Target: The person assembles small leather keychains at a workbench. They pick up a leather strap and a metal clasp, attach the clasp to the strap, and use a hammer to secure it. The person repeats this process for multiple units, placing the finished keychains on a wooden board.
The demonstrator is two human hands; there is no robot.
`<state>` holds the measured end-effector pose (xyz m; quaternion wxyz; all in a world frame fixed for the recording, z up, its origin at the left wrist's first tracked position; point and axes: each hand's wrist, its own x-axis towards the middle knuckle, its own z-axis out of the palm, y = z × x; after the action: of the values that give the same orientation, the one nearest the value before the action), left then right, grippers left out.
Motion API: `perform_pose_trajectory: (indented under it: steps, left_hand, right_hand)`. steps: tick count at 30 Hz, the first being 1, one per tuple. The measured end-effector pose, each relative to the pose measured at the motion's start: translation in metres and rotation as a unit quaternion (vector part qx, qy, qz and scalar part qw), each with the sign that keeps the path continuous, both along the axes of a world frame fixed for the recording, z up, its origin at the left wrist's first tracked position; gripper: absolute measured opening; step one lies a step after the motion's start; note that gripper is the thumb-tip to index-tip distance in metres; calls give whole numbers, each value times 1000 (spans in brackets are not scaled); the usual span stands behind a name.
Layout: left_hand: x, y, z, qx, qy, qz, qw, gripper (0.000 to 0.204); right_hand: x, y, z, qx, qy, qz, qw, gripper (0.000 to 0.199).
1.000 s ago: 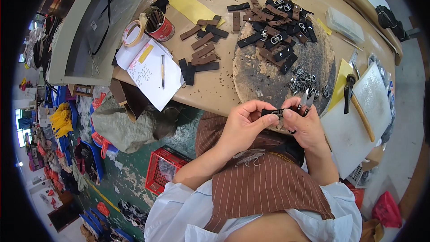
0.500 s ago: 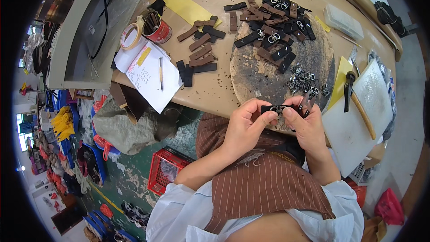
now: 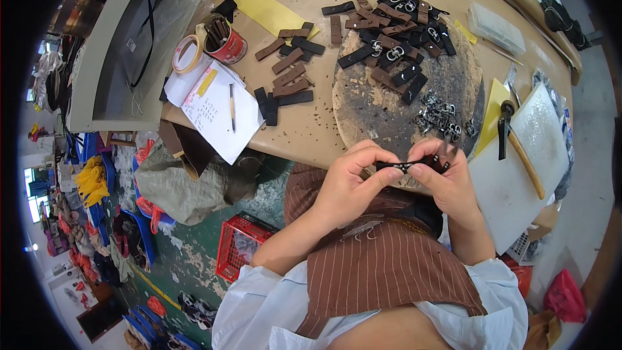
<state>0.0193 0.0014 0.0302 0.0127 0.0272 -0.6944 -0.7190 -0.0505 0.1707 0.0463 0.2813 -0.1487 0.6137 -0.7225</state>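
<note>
A short black strap (image 3: 392, 166) with a metal link at its middle stretches between my two hands, just past the near edge of the round worn board (image 3: 353, 107). My left hand (image 3: 352, 181) pinches one end between thumb and fingers. On the other end, my right hand (image 3: 452, 188) closes its thumb and forefinger. A dark, pointed tool resembling snips also sits in the right fingers, smeared by motion. Close ahead on the board lies a heap of small metal links (image 3: 439, 116). Beyond it are piled brown and black straps (image 3: 395, 26), some with links fitted.
A hammer (image 3: 518, 149) rests on a white slab (image 3: 518, 181) at the right. On the left are an open notebook (image 3: 217, 107) with a pen, a tape roll (image 3: 187, 53) and a red tin (image 3: 232, 49). Below stands a red crate (image 3: 227, 249).
The strap has tilted in my hands, so its link now shows edge-on. My right fingers have shifted slightly, and the dark tool has blurred.
</note>
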Motion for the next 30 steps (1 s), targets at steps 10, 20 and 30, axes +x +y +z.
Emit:
perform_pose_trajectory:
  steps: [10,20,30]
  left_hand:
    - [3,1,-2,-89,92,23,992,21]
    - [7,-11,20,-255,186,-80,945,27]
    - [6,-19,19,367,-157,-147,905,45]
  right_hand:
    - [-10,8,-1,-11,136,39,990,20]
    - [-2,10,17,12,303,56,951,30]
    - [-22,14,18,-31,460,114,880,11]
